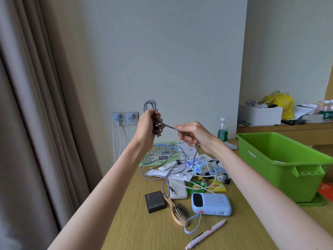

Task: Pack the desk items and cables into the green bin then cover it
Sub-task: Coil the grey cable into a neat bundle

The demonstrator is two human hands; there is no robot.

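On the cluttered desk [137, 222] the green bin [281, 159] waits at the right. Her left hand [147, 125] clutches the coiled cable [150, 107]; her right hand [191, 134] pinches its tail taut, seemingly to wrap it before packing.

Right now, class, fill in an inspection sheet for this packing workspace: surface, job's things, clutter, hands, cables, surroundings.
Surface: wooden desk, items piled mid-desk.
Job's things: green bin uncovered at right; power bank, hairbrush, pen, black box not yet packed.
Clutter: tea sachets, map, water bottle.
Grippers: left hand grips coiled braided cable; right hand pinches its strand.
Cables: white cable loose in pile.
Surroundings: curtain, wall socket, yellow bag.
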